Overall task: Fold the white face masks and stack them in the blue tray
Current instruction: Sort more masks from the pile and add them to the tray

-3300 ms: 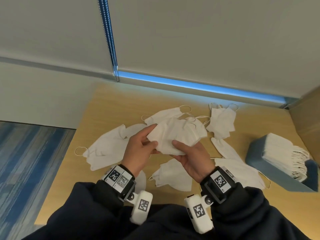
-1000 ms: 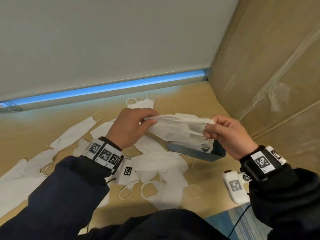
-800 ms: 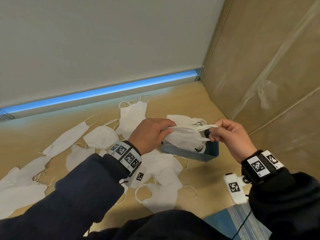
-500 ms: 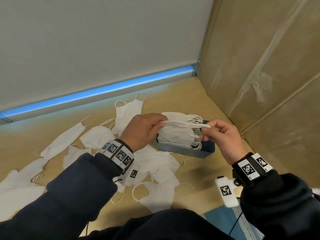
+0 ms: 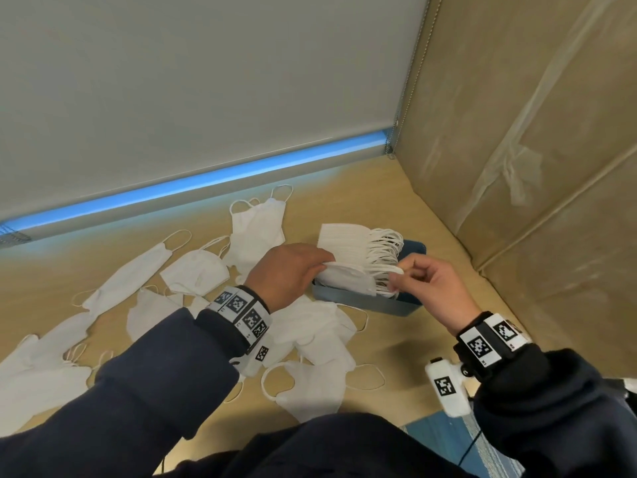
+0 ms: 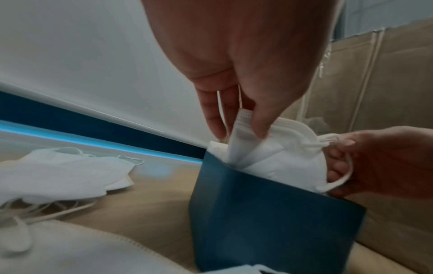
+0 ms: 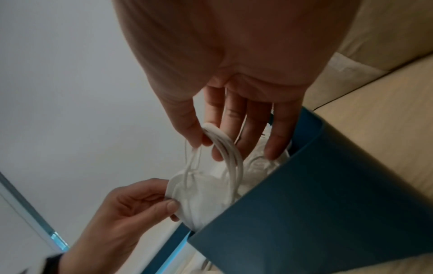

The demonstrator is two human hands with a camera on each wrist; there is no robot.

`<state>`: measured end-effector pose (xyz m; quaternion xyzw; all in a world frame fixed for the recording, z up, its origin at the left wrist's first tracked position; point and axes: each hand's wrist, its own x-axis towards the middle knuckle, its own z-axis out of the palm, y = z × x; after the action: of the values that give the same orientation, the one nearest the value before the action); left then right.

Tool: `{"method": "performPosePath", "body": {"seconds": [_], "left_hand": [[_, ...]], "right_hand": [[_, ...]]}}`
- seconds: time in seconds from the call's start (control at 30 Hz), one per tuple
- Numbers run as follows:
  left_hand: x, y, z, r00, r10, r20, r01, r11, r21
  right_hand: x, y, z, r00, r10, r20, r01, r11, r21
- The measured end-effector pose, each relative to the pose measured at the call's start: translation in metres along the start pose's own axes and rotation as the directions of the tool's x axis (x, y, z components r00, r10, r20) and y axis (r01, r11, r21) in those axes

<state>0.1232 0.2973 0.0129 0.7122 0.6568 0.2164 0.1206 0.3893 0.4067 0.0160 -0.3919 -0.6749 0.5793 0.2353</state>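
Note:
A folded white mask (image 5: 348, 274) (image 6: 276, 155) (image 7: 201, 200) stands partly inside the blue tray (image 5: 365, 301) (image 6: 269, 222) (image 7: 328, 213), at the near side of a stack of folded masks (image 5: 348, 241). My left hand (image 5: 293, 270) (image 6: 236, 122) pinches the mask's left end between thumb and fingers. My right hand (image 5: 420, 281) (image 7: 211, 140) pinches its ear loops (image 7: 225, 144) at the right end. Several unfolded masks lie on the wooden table (image 5: 396, 343), among them one near my body (image 5: 310, 384) and one at the back (image 5: 256, 229).
A brown cardboard-like wall (image 5: 534, 150) rises just right of the tray. A grey blind (image 5: 206, 81) with a blue-lit strip (image 5: 206, 177) closes the back. More loose masks spread to the far left (image 5: 41, 367). Blue carpet (image 5: 448, 436) shows past the table's near edge.
Both hands have carried the folded mask rightward from the table's middle and lowered it into the tray against the stack. My view has swung right with them.

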Motion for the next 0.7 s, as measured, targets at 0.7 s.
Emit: {"method": "performPosePath", "body": {"seconds": [0.7], "left_hand": [[-0.002,-0.014,0.023,0.990,-0.077,-0.120,0.059,0.988,-0.141]], "right_hand": [[0.014,-0.031,0.010,0.883,0.469,-0.014,-0.467,0.882,0.055]]}}
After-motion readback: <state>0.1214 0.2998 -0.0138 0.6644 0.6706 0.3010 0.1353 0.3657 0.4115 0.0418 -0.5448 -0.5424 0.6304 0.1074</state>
